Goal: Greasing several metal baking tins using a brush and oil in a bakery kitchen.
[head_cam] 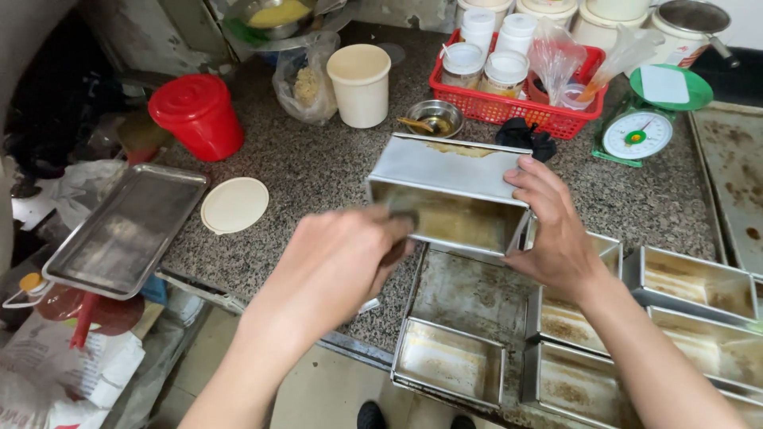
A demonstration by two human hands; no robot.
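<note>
My right hand [548, 226] grips the right end of a rectangular metal loaf tin [449, 171], tilted on its side so its greasy inside faces me. My left hand [338, 266] is closed around a small brush [404, 208] whose blurred tip reaches into the tin's opening. Below the tin lies a worn baking tray [469, 298] holding several more empty loaf tins [449, 361].
On the speckled granite counter [318, 167] stand a red lidded bucket [199, 115], a cream cup [360, 83], a small steel bowl [435, 117], a red basket of jars [513, 107], a green kitchen scale [644, 119], a flat metal tray [127, 230] and a white lid [234, 205].
</note>
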